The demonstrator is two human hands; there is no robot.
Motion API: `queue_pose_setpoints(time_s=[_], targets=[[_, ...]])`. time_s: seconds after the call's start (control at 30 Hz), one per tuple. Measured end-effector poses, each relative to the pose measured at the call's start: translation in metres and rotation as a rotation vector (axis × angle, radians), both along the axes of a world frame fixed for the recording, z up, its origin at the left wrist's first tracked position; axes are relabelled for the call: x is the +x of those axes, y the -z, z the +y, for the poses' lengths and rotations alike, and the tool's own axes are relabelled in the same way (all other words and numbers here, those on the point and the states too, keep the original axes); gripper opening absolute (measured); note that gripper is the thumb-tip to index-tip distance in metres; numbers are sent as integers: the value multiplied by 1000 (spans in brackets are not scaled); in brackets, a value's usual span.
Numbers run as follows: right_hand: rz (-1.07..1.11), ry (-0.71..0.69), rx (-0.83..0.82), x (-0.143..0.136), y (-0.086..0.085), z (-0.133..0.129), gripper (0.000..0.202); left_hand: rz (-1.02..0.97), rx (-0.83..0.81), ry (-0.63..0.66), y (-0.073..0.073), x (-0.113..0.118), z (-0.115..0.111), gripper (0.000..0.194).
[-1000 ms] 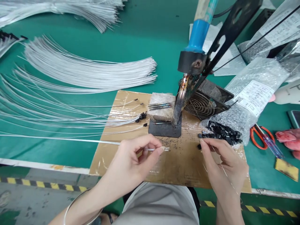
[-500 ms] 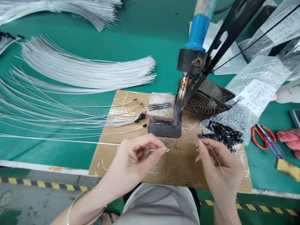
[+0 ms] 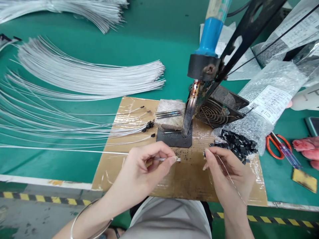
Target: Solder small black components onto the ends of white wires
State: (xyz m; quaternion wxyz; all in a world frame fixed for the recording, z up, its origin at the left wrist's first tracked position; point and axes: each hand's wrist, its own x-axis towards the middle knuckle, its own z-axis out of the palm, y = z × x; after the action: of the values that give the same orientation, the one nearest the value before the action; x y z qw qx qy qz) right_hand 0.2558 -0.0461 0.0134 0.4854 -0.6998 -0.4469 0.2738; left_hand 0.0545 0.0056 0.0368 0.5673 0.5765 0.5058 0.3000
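My left hand (image 3: 152, 166) pinches a thin white cable (image 3: 114, 152) near its end; the bare tip pokes out past the thumb, over the cardboard sheet (image 3: 119, 172). To the right, my right hand (image 3: 228, 169) holds a small black connector (image 3: 204, 154) between thumb and fingertips. A thin strand of solder wire (image 3: 229, 176) runs through the same hand and down past the wrist. A gap separates cable tip and connector. Above and between the hands stands a soldering iron (image 3: 190, 109) with a blue handle, its tip pointing down at a dark plate (image 3: 174, 139).
Finished-looking cables with black ends (image 3: 149, 125) lie left of a whitish block (image 3: 169, 121). A large white cable bundle (image 3: 87, 73) spreads behind. Loose black connectors (image 3: 238, 144) are heaped at right, near a small fan (image 3: 214, 111), plastic bags (image 3: 274, 83) and orange-handled scissors (image 3: 271, 146).
My right hand has moved slightly left with the connector, closer to the cable tip. My left hand stays nearly where it was, still pinching the cable.
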Motion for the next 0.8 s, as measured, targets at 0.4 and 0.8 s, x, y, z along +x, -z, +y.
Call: queue_pose_setpoints(time_s=[0.4,0.8], targets=[[170,-38,-8,-13,-4,3,6,61,27,-36,0,4,1,16],[338,-121,-18,-27,-6,7,9,35,-40,-41,4,3,-1,14]])
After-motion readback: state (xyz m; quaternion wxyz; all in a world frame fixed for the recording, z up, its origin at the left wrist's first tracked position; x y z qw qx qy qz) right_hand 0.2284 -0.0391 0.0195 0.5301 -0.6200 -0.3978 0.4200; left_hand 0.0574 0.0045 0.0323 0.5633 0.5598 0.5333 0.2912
